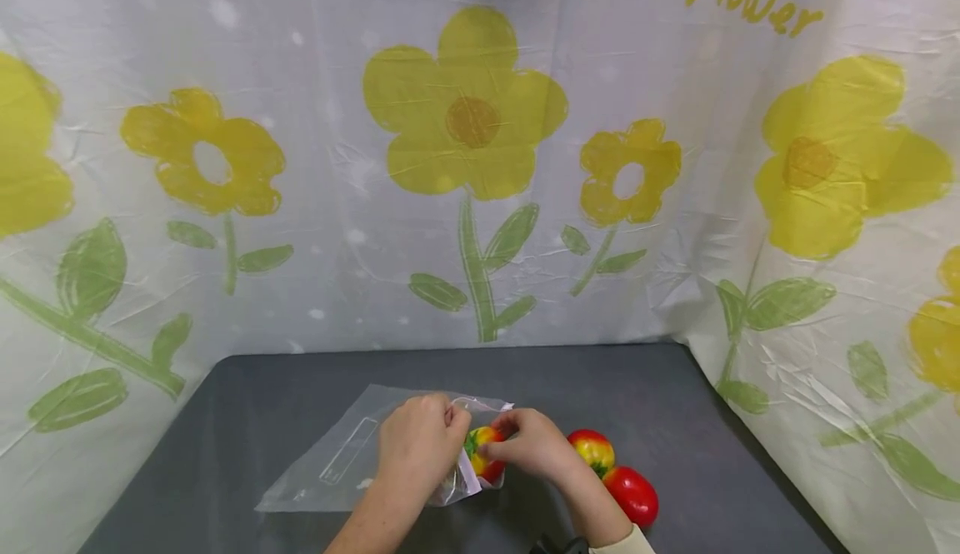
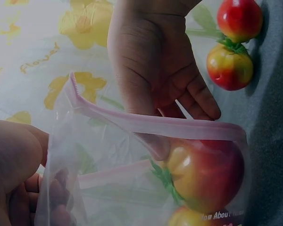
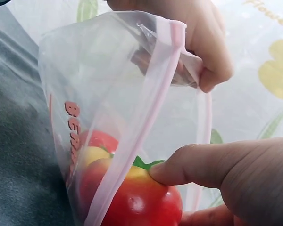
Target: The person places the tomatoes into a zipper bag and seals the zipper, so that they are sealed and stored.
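A clear zip bag (image 1: 322,462) with a pink-edged mouth lies stretched across the table. My left hand (image 1: 420,446) grips the rim of its mouth, fingers curled over the film. Just inside the mouth sits a red-and-yellow toy tomato (image 3: 141,197) with green leaves. The thumb of my right hand (image 1: 536,446) touches this tomato beside its leaves. In the left wrist view the other right fingers (image 2: 203,99) extend loosely outside the bag, palm showing. Deeper in the bag is another toy tomato (image 3: 101,140), partly hidden behind the first.
Two more toy tomatoes, one yellow and red (image 1: 592,450) and one mostly red (image 1: 632,494), lie close together beside my right forearm. The dark grey table (image 1: 600,379) is bordered by a white curtain (image 1: 322,229) printed with yellow flowers.
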A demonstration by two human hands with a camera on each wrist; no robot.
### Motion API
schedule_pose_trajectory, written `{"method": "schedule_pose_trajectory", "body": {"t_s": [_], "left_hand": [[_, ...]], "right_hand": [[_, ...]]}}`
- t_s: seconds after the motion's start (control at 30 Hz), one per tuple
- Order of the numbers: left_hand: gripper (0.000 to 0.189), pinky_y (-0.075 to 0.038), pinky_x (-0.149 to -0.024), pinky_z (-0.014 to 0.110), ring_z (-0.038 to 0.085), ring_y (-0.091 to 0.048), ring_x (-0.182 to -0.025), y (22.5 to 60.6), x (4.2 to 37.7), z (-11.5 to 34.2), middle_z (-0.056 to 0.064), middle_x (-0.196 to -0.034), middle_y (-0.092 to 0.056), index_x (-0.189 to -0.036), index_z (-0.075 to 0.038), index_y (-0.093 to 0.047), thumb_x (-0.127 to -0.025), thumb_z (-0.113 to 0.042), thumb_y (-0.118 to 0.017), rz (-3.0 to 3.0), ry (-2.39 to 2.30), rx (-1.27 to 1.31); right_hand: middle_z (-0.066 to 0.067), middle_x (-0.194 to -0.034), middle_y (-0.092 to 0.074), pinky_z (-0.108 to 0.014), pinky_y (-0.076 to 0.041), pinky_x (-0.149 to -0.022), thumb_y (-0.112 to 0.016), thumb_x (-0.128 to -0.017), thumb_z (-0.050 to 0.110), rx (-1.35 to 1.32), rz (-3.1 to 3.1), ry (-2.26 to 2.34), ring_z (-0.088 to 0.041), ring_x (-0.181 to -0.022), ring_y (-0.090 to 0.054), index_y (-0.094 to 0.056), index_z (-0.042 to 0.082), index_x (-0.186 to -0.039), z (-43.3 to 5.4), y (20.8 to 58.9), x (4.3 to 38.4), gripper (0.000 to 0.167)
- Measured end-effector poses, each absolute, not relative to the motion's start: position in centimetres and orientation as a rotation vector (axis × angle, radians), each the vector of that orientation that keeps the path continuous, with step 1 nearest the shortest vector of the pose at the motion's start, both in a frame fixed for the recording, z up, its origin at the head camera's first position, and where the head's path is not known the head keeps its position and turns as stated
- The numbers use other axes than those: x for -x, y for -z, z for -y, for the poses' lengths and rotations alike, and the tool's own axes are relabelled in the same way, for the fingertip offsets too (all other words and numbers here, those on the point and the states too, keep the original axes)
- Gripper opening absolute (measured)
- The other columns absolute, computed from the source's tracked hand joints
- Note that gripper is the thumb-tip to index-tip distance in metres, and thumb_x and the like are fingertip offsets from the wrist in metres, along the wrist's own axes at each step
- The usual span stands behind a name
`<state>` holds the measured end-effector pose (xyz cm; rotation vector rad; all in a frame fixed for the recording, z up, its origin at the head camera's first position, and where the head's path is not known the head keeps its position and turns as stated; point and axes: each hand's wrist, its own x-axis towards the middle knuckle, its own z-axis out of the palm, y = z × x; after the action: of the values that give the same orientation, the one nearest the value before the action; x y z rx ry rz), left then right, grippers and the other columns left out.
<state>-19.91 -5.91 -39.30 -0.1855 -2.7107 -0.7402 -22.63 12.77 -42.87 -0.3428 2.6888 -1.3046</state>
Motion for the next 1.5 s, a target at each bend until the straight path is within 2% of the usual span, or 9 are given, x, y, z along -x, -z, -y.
{"method": "schedule_pose_trajectory", "body": {"t_s": [0.33, 0.67, 1.1, 1.33, 1.5], "left_hand": [[0.038, -0.024, -0.046, 0.031, 0.012, -0.028, -0.046, 39.4, 20.0, 6.0, -0.006, -0.053, -0.031, -0.055, -0.016, -0.041, -0.089, -0.023, -0.057, 2.699, 0.754, 0.195], [0.039, -0.024, -0.046, 0.03, 0.012, -0.028, -0.046, 39.5, 19.9, 6.0, -0.004, -0.054, -0.03, -0.056, -0.015, -0.042, -0.09, -0.024, -0.059, 2.711, 0.738, 0.186], [0.037, -0.029, -0.045, 0.031, 0.014, -0.034, -0.047, 39.6, 20.0, 6.0, -0.003, -0.053, -0.035, -0.056, -0.016, -0.044, -0.089, -0.023, -0.059, 2.682, 0.736, 0.19], [0.037, -0.03, -0.046, 0.033, 0.015, -0.038, -0.049, 39.5, 20.0, 6.0, -0.003, -0.053, -0.037, -0.055, -0.017, -0.044, -0.089, -0.023, -0.059, 2.665, 0.719, 0.194], [0.036, -0.03, -0.046, 0.034, 0.015, -0.039, -0.05, 39.6, 19.9, 6.0, -0.004, -0.053, -0.037, -0.055, -0.018, -0.043, -0.087, -0.023, -0.058, 2.648, 0.713, 0.197]], "right_hand": [[-0.002, -0.086, -0.066, -0.033, -0.054, -0.065, -0.082, -0.08, 0.024, 0.345, -2.703, 1.263, -0.016, -0.073, -0.06, -0.073, 0.003, -0.102, -11.9, 43.2, 22.5, 0.032], [0.003, -0.079, -0.066, -0.032, -0.051, -0.062, -0.08, -0.081, 0.027, 0.428, -2.796, 1.16, -0.013, -0.068, -0.058, -0.072, 0.005, -0.098, -11.2, 43.4, 21.8, 0.03], [-0.003, -0.089, -0.07, -0.031, -0.051, -0.066, -0.08, -0.08, 0.026, 0.594, -2.748, 1.293, -0.013, -0.074, -0.061, -0.075, 0.003, -0.102, -10.5, 43.7, 21.7, 0.032], [-0.007, -0.101, -0.073, -0.029, -0.056, -0.074, -0.079, -0.082, 0.018, 0.672, -2.698, 1.402, -0.027, -0.089, -0.072, -0.074, 0.002, -0.107, -9.8, 44.5, 21.9, 0.03], [-0.007, -0.103, -0.072, -0.026, -0.055, -0.07, -0.079, -0.081, 0.013, 0.68, -2.714, 1.451, -0.018, -0.085, -0.071, -0.073, 0.002, -0.107, -9.2, 45.4, 21.9, 0.029]]}}
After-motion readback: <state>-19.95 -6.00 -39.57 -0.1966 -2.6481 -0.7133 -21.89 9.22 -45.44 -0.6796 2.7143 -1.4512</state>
